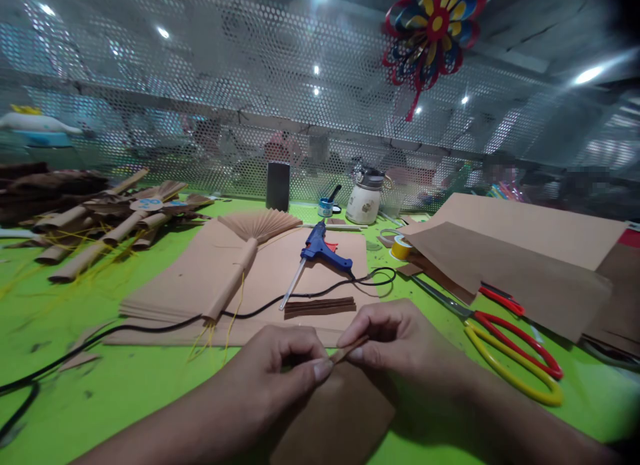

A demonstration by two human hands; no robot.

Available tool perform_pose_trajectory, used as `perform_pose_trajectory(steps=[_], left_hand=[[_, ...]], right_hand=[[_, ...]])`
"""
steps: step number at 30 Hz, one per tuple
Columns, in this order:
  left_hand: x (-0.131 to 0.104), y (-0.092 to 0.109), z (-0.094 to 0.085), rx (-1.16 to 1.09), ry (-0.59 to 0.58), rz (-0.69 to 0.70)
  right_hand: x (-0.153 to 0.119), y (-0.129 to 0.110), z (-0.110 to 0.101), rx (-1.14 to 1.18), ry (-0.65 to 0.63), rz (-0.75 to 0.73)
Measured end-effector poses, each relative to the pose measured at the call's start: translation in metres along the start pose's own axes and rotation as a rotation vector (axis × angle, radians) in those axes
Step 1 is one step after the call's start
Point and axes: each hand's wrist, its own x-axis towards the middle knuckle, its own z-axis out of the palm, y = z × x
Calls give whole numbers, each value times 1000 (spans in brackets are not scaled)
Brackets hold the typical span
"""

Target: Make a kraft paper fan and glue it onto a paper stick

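Note:
My left hand (295,358) and my right hand (387,335) pinch the top edge of a brown paper sheet (340,412), with a narrow fold at that edge between thumbs and fingers. The sheet hangs down toward me over the green table. Just beyond my fingers lies a pleated brown paper strip (320,307) on a stack of brown paper (175,272). A blue glue gun (320,248) with a clear glue stick rests on the stack. Left of it is a pleated paper fan (245,258) with a rolled paper handle and yellow strings.
Scissors (500,342) with red and yellow handles lie at right, beside more brown paper sheets (515,265). A black cord (170,328) crosses the table. Several rolled paper pieces (125,228) are piled at left. A white jar (364,202) stands at the back before a perforated metal screen (200,72).

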Motion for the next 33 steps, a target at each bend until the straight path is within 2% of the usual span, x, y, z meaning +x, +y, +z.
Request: perform_pose_trajectory(steps=[6,10,22,27,33], left_hand=[[6,-5,-3,32,-30,80],[7,-4,-3,17,5,113],[6,-4,-3,65,32,73],[3,-3,-3,13,6,20],[1,-3,1,99,-43,49]], right_hand=[[3,4,1,-39,73,-21],[2,1,0,-116,106,-34],[1,-10,-6,-187,38,12],[-1,-13,-10,-268,-4,-63],[-2,-15,-5,-430,-6,-208]])
